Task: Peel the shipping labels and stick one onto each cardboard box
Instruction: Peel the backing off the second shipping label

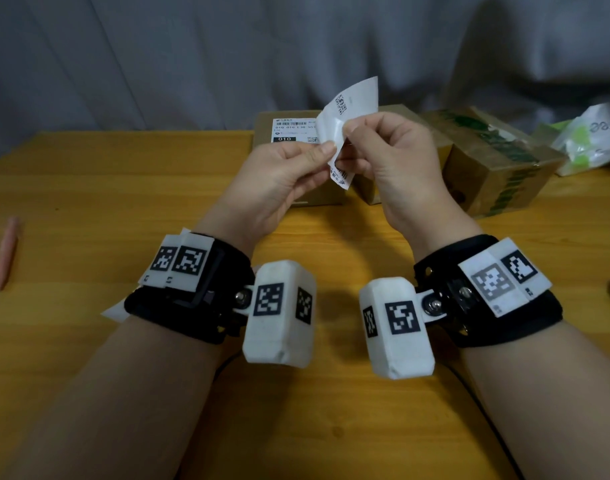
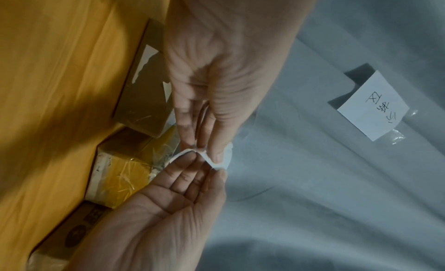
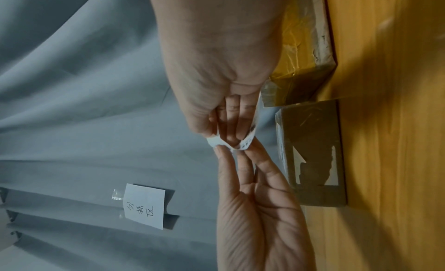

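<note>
A white shipping label with its glossy backing curls in the air above the table, in front of the boxes. My left hand pinches its lower edge between thumb and forefinger. My right hand pinches it just above, thumb on the front. The wrist views show the same pinch: left hand and right hand meet at the bent label, and right hand and left hand at the label. The left cardboard box has a label stuck on top. A middle box is mostly hidden behind my right hand.
A third box wrapped in green-printed tape stands at the right, with a plastic bag behind it. A pink pen lies at the far left of the wooden table. A grey curtain with a taped paper note hangs behind.
</note>
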A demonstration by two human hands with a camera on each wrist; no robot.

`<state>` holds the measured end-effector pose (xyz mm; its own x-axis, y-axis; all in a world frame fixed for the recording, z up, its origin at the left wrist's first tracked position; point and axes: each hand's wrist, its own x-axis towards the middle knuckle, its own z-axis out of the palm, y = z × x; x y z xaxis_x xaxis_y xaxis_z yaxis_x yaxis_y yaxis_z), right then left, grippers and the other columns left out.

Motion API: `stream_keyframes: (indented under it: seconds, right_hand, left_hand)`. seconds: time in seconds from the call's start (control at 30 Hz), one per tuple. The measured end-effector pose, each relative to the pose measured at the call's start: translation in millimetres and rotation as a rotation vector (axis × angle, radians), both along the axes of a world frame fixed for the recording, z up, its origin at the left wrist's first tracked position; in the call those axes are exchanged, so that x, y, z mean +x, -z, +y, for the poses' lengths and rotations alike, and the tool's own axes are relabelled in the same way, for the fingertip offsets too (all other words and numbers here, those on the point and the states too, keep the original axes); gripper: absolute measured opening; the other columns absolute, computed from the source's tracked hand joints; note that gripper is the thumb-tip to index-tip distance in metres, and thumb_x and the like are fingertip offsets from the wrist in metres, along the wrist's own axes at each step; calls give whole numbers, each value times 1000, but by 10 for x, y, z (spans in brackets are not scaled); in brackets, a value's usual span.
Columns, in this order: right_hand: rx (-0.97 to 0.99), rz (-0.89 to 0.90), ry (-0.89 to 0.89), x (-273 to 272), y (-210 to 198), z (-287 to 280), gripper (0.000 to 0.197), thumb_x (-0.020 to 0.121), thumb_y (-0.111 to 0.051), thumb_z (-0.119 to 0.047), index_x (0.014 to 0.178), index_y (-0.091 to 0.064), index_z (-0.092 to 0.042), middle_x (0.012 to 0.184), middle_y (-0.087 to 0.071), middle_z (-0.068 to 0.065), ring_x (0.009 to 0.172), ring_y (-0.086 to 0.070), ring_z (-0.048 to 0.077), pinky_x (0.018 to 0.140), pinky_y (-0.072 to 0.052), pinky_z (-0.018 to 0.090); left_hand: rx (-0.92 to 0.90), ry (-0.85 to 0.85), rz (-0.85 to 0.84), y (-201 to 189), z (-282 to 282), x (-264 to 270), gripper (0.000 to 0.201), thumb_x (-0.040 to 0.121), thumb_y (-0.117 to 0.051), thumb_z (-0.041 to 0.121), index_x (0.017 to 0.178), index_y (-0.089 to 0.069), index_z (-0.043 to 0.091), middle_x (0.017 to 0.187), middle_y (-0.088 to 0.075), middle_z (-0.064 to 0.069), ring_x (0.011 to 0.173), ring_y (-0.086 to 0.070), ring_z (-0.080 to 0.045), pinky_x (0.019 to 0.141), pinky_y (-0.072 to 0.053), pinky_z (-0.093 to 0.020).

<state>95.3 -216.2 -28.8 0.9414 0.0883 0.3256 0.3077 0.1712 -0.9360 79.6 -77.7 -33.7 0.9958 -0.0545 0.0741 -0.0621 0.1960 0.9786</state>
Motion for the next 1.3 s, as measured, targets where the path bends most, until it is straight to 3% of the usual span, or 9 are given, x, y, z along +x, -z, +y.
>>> stream_keyframes:
  seconds: [0.37, 0.43, 0.5, 0.6, 0.63, 0.73, 0.9, 1.17, 1.3]
  right_hand:
    - [135, 163, -61, 28, 37, -36, 17, 94, -53, -8, 80, -62, -8, 70, -67, 6, 61, -62, 13, 60, -55, 21]
    - [126, 165, -109, 30, 28, -53, 18, 95, -52, -14, 85, -64, -7, 71, -68, 4, 64, -64, 12, 63, -55, 22]
    - [68, 146, -170, 31, 29, -63, 23, 94, -54, -26, 88, -68, -8, 77, -70, 7, 70, -66, 15, 68, -54, 26]
    - [-82, 69, -178, 21, 59, -37, 24, 86, -65, -31, 86, -72, -8, 82, -69, 24, 74, -65, 22, 74, -56, 37]
    - [-106, 54, -150, 18, 67, -30, 24, 84, -69, -27, 90, -71, -5, 83, -69, 24, 71, -65, 17, 68, -58, 32]
    - [-138, 61, -46, 12, 72, -22, 13, 83, -71, -19, 86, -71, -6, 69, -68, 3, 54, -59, 1, 47, -42, 11]
    - [-163, 95, -1, -5, 43, -47, 11, 84, -69, -17, 77, -69, -9, 50, -61, -11, 45, -53, -3, 43, -38, 9]
    - [-100, 151, -68, 38, 11, -83, 15, 84, -68, -12, 69, -66, -12, 50, -64, -9, 60, -65, 8, 66, -53, 24]
    - [-96, 169, -72, 42, 4, -87, 10, 82, -70, -14, 73, -69, -12, 59, -69, -6, 68, -67, 11, 68, -54, 26]
  left_hand:
    - [88, -69, -60, -37, 14, 15, 12, 93, -53, 8, 82, -57, 4, 71, -62, -6, 57, -60, -4, 59, -53, -14]
    - [91, -97, -68, -37, 3, 15, 13, 92, -55, 7, 79, -57, 6, 63, -63, -3, 55, -61, -5, 58, -53, -14]
    - [86, -128, -85, -38, -12, 6, 12, 89, -59, 6, 78, -57, 8, 57, -65, 1, 54, -61, -5, 57, -53, -14]
    - [58, -158, -129, -38, -30, -11, 18, 85, -64, 2, 85, -49, 12, 66, -65, -6, 53, -60, -9, 56, -50, -17]
    - [56, -168, -148, -37, -32, -14, 24, 84, -65, 1, 87, -45, 13, 70, -63, -9, 53, -59, -10, 55, -49, -17]
    - [82, -183, -184, -44, -29, -24, 31, 84, -64, -1, 90, -38, 15, 74, -60, -11, 58, -57, -11, 57, -49, -17]
    - [139, -183, -159, -78, -12, -54, 30, 86, -62, 2, 98, -36, 12, 83, -67, -12, 56, -63, -4, 50, -45, -12]
    - [204, -161, -134, -139, 57, -83, 33, 85, -59, -4, 88, -34, 17, 70, -66, -3, 46, -58, 2, 46, -40, -8]
    - [226, -180, -131, -153, 75, -81, 31, 86, -56, -6, 99, -33, 10, 45, -60, 9, 40, -53, 4, 44, -38, -7]
